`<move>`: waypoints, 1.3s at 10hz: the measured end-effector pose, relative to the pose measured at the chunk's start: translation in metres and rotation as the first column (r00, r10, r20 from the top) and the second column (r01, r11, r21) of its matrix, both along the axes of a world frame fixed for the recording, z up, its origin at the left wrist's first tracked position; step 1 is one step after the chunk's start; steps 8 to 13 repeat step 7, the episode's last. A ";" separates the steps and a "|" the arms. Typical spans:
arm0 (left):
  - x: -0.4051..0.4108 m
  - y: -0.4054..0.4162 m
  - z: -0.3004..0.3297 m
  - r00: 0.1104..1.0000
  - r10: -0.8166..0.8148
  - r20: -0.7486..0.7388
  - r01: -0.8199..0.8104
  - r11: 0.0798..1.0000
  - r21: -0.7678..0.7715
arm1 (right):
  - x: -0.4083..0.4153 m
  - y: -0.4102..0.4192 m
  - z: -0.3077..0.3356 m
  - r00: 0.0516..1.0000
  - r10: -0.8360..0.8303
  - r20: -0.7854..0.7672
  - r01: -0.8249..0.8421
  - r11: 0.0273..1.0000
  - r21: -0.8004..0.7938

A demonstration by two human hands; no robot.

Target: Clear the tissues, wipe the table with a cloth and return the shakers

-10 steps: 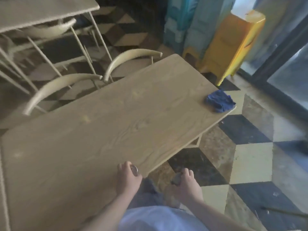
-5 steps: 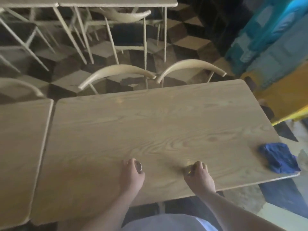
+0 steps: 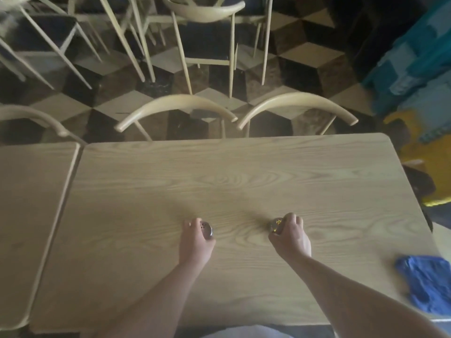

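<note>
While each hand grips one, both shakers (image 3: pixel 207 230) show metal caps.

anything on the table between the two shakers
No. In the head view, only bare wood of the table lies between the left shaker and the right shaker. The blue cloth sits off at the right edge.

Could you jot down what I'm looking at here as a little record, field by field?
Left hand: left hand wrapped around a metal-topped shaker
Right hand: right hand wrapped around a second shaker
Table: wooden table, bare apart from the cloth
Cloth: blue cloth, crumpled at the near right corner
Tissues: none visible
Beyond the table: two chairs pushed in
</note>
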State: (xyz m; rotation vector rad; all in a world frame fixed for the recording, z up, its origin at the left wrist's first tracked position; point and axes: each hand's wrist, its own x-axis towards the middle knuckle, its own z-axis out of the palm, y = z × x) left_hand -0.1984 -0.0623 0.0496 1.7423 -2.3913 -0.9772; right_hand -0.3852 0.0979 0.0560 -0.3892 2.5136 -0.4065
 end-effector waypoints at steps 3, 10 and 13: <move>-0.015 -0.005 -0.013 1.000 -0.016 0.010 0.016 0.999 0.041 | -0.019 -0.007 -0.005 0.997 0.075 0.004 -0.075 0.997 0.003; -0.017 -0.006 -0.012 0.999 0.049 0.013 -0.048 0.998 -0.027 | -0.025 -0.007 -0.006 1.000 -0.003 0.004 0.004 0.999 -0.049; -0.017 -0.006 -0.012 0.999 0.049 0.013 -0.048 0.998 -0.027 | -0.025 -0.007 -0.006 1.000 -0.003 0.004 0.004 0.999 -0.049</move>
